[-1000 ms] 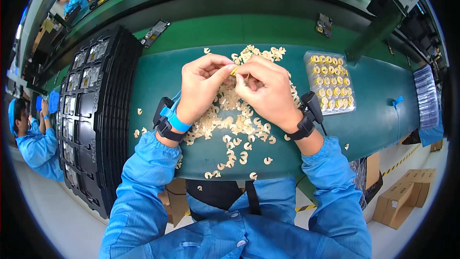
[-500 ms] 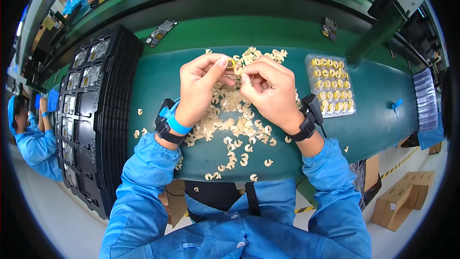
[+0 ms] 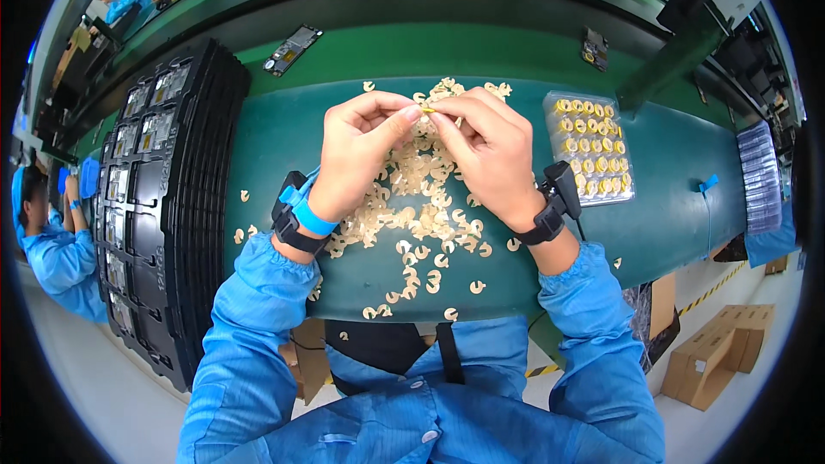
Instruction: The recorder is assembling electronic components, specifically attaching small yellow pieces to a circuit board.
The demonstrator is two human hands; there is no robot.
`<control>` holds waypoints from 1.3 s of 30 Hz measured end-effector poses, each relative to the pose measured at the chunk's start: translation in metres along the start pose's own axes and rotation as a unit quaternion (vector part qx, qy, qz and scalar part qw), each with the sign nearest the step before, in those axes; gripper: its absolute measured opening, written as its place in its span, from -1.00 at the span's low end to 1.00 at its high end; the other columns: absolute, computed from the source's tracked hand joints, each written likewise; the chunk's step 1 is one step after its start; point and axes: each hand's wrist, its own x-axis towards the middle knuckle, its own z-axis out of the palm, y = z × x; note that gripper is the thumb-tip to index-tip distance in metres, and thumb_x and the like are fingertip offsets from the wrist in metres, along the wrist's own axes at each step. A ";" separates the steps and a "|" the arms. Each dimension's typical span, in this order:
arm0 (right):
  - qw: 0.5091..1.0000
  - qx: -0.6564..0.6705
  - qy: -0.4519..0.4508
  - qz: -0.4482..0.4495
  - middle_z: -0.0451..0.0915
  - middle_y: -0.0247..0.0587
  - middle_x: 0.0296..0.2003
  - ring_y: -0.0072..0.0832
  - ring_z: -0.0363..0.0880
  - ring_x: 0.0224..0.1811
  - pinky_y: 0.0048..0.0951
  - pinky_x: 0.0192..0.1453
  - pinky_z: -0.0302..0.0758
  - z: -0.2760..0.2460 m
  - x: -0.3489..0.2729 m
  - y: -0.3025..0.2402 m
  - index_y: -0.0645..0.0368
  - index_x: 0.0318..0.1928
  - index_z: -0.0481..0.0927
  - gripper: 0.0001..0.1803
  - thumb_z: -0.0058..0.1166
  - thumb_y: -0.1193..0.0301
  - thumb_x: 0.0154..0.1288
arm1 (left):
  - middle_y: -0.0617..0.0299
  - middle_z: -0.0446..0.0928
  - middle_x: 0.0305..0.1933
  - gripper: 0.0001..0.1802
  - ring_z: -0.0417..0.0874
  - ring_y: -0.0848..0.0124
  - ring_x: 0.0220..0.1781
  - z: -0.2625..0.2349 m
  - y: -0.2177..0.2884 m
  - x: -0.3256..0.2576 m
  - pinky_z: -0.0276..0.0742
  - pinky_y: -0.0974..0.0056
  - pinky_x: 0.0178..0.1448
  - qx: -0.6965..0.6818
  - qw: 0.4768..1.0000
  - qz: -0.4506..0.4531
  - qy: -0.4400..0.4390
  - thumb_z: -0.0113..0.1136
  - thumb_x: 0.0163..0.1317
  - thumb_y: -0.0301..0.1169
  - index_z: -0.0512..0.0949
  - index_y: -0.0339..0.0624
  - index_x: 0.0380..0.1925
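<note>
Two hands meet at upper centre of the frame: the left hand (image 3: 365, 150) and right hand (image 3: 490, 150) each close a fingertip grip on one small yellow piece (image 3: 427, 109), above the pile of pieces (image 3: 412, 206) on the green counter (image 3: 275, 137). A clear tray (image 3: 591, 148) lies right.

A green workbench (image 3: 284, 137) carries a loose heap of small pale C-shaped pieces (image 3: 412, 206) at centre. A clear tray of yellow rings (image 3: 591, 148) lies at three o'clock, a stack of black trays (image 3: 163, 198) at nine, and a stack of clear sheets (image 3: 761, 176) far right.
</note>
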 end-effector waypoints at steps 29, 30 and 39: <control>0.971 0.189 0.032 0.145 0.59 -0.37 -0.34 -0.80 0.43 -0.50 -0.65 -0.42 0.38 0.012 -0.009 0.009 0.36 -0.23 0.69 -0.93 0.29 0.58 0.35 | 0.03 0.75 -0.17 -0.69 0.81 0.33 -0.26 -0.037 0.006 0.024 0.67 0.34 -0.25 0.047 0.998 -0.035 -0.008 0.23 0.48 -0.39 0.64 -0.39 0.08; 0.971 0.194 0.035 0.138 0.59 -0.37 -0.34 -0.80 0.43 -0.50 -0.65 -0.42 0.38 0.013 -0.007 0.012 0.36 -0.23 0.69 -0.93 0.29 0.58 0.35 | 0.02 0.75 -0.14 -0.69 0.81 0.33 -0.26 -0.055 0.000 0.034 0.68 0.33 -0.26 0.088 0.993 -0.067 0.041 0.24 0.47 -0.38 0.64 -0.37 0.08; 0.976 0.147 -0.023 0.158 0.63 -0.29 -0.37 -0.64 0.48 -0.58 -0.49 -0.41 0.45 0.014 -0.008 0.012 0.25 0.30 0.51 -0.44 0.32 0.54 0.30 | -0.30 0.70 -0.08 -0.43 0.73 -0.20 0.01 -0.169 -0.046 0.106 0.63 -0.04 0.12 0.603 0.770 -0.009 0.210 0.46 0.18 -0.21 0.62 -0.48 0.04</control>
